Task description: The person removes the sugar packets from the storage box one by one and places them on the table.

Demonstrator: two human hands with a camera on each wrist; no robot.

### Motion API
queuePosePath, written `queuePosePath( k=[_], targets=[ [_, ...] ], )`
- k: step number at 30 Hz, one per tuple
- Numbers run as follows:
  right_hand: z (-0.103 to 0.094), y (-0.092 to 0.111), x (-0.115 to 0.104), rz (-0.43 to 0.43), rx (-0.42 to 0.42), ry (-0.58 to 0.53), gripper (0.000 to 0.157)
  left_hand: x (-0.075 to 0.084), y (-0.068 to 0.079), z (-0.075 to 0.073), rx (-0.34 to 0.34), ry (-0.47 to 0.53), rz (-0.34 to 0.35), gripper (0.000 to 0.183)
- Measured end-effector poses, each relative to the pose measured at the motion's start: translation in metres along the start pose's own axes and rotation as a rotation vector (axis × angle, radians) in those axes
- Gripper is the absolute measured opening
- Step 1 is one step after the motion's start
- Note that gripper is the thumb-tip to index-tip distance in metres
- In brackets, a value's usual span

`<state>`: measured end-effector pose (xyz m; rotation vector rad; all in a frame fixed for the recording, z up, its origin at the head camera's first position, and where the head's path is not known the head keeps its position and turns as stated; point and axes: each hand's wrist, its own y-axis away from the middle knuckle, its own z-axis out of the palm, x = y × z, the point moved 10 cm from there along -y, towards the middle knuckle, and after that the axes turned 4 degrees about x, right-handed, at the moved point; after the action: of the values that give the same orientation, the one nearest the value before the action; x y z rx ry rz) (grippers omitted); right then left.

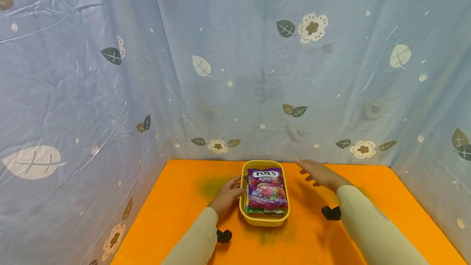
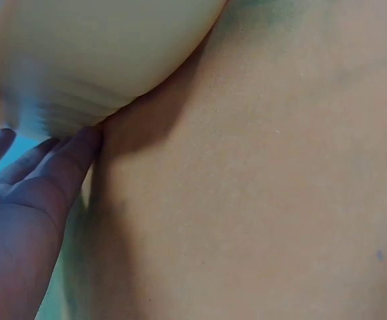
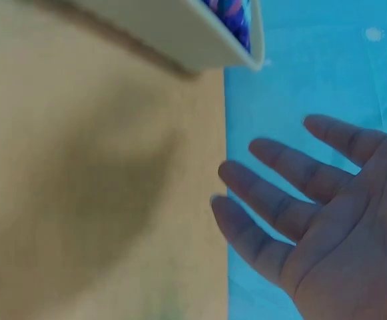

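A yellow rectangular plastic basket (image 1: 265, 221) stands on the orange table. In it lies a purple bag of Fox's Berries candy (image 1: 267, 195), label up, over another package whose green and yellow edges show. My left hand (image 1: 228, 195) is at the basket's left side. In the left wrist view, its extended fingers (image 2: 66, 157) touch the ribbed lower wall of the basket (image 2: 106, 53). To the right of the basket, my right hand (image 1: 321, 174) is held above the table with nothing in it. Its fingers are spread and apart from the basket in the right wrist view.
The orange table (image 1: 176, 216) ends at a blue curtain (image 1: 243, 105) with leaf and flower prints, which hangs behind and on both sides. Black wrist mounts (image 1: 331, 213) stick out beneath both sleeves.
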<state>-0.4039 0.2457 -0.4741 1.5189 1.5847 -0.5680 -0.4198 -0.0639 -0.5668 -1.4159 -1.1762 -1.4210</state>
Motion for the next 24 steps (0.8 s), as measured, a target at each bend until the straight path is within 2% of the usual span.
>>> queuePosePath(
  k=[4, 7, 16, 24],
  targets=[
    [0.011, 0.0, -0.01, -0.027, -0.02, -0.117, 0.094, -0.001, -0.001, -0.002, 0.004, -0.013, 0.001, 0.07],
    [0.019, 0.0, -0.016, -0.036, -0.042, -0.156, 0.095, -0.003, -0.001, -0.004, 0.014, -0.016, -0.008, 0.071],
    [0.034, -0.003, -0.013, -0.019, -0.044, -0.191, 0.094, -0.001, 0.002, 0.0, 0.001, 0.036, 0.014, 0.072],
    [0.045, -0.008, -0.013, -0.014, -0.043, -0.188, 0.091, -0.001, 0.004, 0.0, 0.01, 0.042, 0.001, 0.069]
  ],
)
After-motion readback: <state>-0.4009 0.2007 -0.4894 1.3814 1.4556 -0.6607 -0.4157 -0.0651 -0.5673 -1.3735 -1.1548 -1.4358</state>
